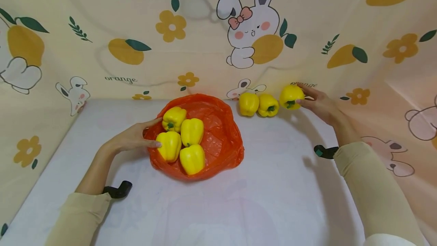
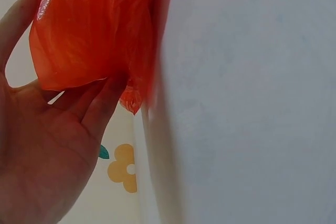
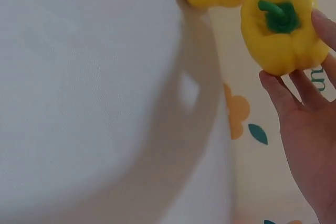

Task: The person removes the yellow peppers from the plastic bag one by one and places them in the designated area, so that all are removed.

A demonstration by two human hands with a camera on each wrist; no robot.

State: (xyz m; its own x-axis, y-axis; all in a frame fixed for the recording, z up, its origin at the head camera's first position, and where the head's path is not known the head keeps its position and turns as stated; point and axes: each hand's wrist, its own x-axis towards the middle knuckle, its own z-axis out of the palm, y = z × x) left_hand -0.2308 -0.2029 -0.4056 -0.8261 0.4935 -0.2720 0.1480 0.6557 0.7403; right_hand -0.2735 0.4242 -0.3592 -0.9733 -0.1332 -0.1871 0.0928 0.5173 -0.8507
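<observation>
A red plastic bag stands with its mouth spread wide, and several yellow bell peppers lie in its left part. My left hand holds the bag's left rim, its thumb over the edge by the lower left pepper. In the left wrist view the fingertips go behind the red plastic and are partly hidden. With fingers and thumb my right hand grips a yellow bell pepper, its green stem showing; a shadow falls on the table below it.
Two more yellow bell peppers sit side by side at the table's back edge, left of my right hand. The white table meets a patterned cloth backdrop at the back and sides. A dark wrist device sits by each sleeve.
</observation>
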